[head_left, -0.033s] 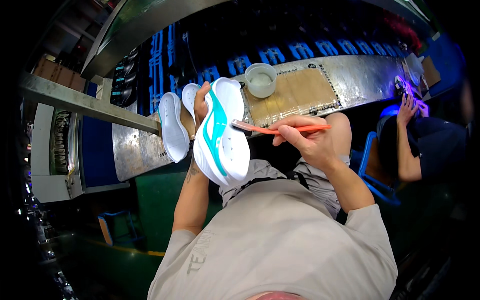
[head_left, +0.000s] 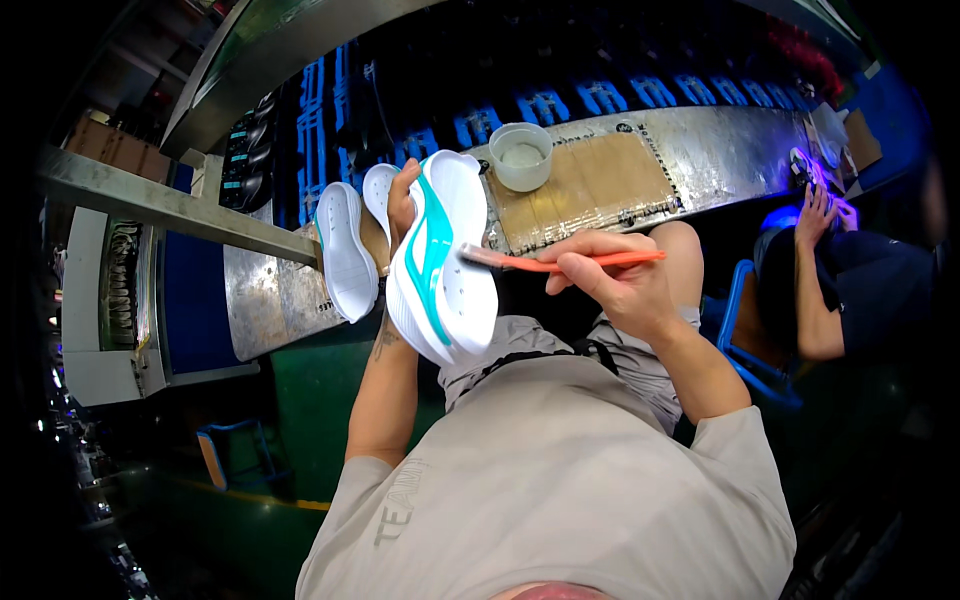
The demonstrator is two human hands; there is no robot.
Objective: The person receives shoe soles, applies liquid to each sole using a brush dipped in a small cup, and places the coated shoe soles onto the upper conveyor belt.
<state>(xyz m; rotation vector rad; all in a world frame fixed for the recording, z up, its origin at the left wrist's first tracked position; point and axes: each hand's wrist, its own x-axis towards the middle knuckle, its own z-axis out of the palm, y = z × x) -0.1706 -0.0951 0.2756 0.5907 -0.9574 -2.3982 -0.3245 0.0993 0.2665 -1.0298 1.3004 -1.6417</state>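
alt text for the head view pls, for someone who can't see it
Seen from above, a seated person's left hand holds up a white shoe sole with a teal stripe while the right hand presses an orange-handled brush to it. More white soles and a small cup rest on the metal workbench; another person sits at right.

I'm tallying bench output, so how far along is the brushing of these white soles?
In hand: the left hand holds up a white and teal sole, and the right hand has the orange brush on its surface. Two more white soles lie on the bench near the cup; whether they are coated cannot be told.
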